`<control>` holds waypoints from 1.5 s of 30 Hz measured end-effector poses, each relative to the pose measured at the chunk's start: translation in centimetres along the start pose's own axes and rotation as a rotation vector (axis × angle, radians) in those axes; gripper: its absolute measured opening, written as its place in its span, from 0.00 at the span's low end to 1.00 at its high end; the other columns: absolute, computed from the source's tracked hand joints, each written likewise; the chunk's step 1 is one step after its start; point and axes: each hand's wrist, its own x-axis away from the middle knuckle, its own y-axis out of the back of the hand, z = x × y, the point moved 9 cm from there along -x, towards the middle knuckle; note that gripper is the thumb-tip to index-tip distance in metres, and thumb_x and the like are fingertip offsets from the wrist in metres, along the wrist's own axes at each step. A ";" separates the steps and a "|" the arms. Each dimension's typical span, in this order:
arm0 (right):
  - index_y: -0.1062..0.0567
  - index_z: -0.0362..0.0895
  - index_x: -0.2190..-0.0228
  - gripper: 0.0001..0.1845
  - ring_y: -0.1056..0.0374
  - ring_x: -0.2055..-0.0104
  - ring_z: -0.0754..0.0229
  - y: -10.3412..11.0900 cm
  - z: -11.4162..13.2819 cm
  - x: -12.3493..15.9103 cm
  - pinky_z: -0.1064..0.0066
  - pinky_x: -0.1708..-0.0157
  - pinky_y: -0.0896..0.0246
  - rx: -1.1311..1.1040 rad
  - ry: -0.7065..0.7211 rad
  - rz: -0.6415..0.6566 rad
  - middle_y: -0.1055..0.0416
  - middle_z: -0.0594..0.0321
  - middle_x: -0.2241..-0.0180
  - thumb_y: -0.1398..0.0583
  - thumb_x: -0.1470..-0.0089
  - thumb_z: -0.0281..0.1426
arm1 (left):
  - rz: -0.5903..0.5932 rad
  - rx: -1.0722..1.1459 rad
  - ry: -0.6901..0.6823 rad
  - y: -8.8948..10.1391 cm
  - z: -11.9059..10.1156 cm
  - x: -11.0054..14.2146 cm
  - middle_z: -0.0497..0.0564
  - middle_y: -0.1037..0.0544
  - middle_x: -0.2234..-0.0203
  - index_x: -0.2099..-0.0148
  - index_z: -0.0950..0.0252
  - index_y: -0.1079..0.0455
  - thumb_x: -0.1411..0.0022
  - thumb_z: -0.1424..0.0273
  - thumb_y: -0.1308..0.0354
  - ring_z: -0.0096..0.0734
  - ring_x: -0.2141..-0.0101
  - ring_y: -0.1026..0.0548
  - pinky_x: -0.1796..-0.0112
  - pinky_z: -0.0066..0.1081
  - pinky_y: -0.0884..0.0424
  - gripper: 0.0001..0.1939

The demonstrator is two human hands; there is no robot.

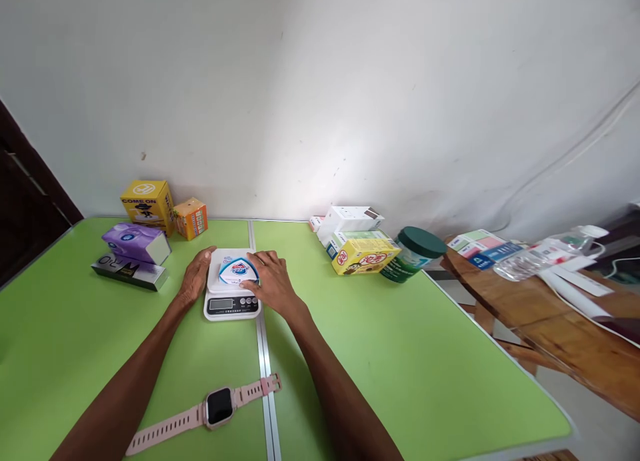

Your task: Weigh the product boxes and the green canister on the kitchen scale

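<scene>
scale [232, 314] bears logoed box [235, 272]; yellow carton [146, 206] reads "come on".

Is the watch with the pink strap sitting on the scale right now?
No, the watch lies on the green table, and the scale bears a white and blue box.

On the green table [400, 368], a pink-strapped watch [219, 406] is laid across a metal strip [271, 428]. By the wall [320, 101], a yellow box [140, 206] and an orange box [191, 220] are placed near a purple pack [133, 241]. A yellow carton [367, 251] is flanked by a white box [347, 219] and a green-lidded tub [413, 253]. A clear bottle [545, 253] is laid on wooden furniture [550, 324].
</scene>
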 end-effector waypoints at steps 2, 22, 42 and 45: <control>0.26 0.44 0.36 0.32 0.35 0.37 0.38 0.1 0.4 -0.4 0.45 0.38 0.35 0.006 -0.001 0.031 0.25 0.46 0.38 0.28 0.37 0.40 | 0.008 0.015 0.015 -0.1 0.2 0.0 0.68 0.22 0.34 0.35 0.69 0.24 0.37 0.24 0.59 0.61 0.34 0.25 0.30 0.57 0.33 0.57; 0.22 0.48 0.48 0.25 0.29 0.48 0.37 12.8 -30.5 24.3 0.44 0.43 0.34 0.242 -0.550 -0.406 0.22 0.47 0.50 0.37 0.45 0.43 | -0.025 -0.008 0.010 0.2 0.2 -0.3 0.65 0.20 0.36 0.40 0.66 0.21 0.41 0.22 0.58 0.60 0.35 0.24 0.29 0.56 0.34 0.57; 0.25 0.48 0.38 0.28 0.35 0.31 0.29 9.1 -16.9 16.0 0.28 0.31 0.42 0.180 -0.191 -0.690 0.29 0.39 0.37 0.44 0.30 0.49 | -0.043 0.032 -0.010 -0.7 -0.5 0.9 0.63 0.19 0.37 0.39 0.63 0.21 0.28 0.36 0.54 0.52 0.35 0.23 0.30 0.51 0.32 0.40; 0.23 0.47 0.43 0.22 0.30 0.37 0.35 5.9 -7.8 9.5 0.31 0.33 0.38 -0.024 -0.030 -0.571 0.26 0.42 0.41 0.43 0.29 0.45 | -0.090 -0.002 -0.079 -0.3 -1.7 1.6 0.63 0.18 0.41 0.40 0.63 0.21 0.26 0.37 0.54 0.51 0.39 0.21 0.33 0.51 0.28 0.39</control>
